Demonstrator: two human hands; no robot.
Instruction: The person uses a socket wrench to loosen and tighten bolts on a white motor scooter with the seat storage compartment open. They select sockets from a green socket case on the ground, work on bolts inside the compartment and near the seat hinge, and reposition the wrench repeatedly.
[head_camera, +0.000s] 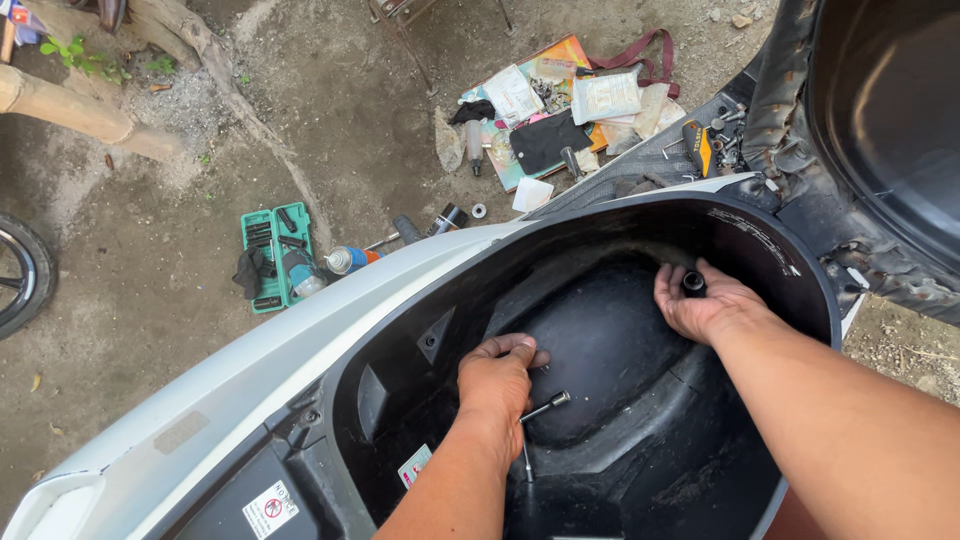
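Reaching down into the black under-seat compartment (640, 450) of a white scooter (250, 370), you have both bare hands inside the tub. Your left hand (497, 385) sits low on the near side, knuckles up, fingers curled together against the domed floor; a slim metal T-handle wrench (540, 415) pokes out from under it, its socket end lying on the dome just beside your thumb. Whether the fingers actually clamp the tool's shaft cannot be told — the back of the hand hides it. Your right hand (705, 305) is up at the far wall of the compartment, fingers bent and closed around a small dark round part (693, 283), which shows between the thumb and forefinger.

The raised seat (890, 120) stands open at the right, its black underside facing you. On the dirt ground beyond the scooter lie a green socket tray (272, 255), a spray can (350, 259) just beside it, and a scatter of bags, papers and small parts (560, 115) on a coloured mat. A tyre (25, 275) edges in at the far left.
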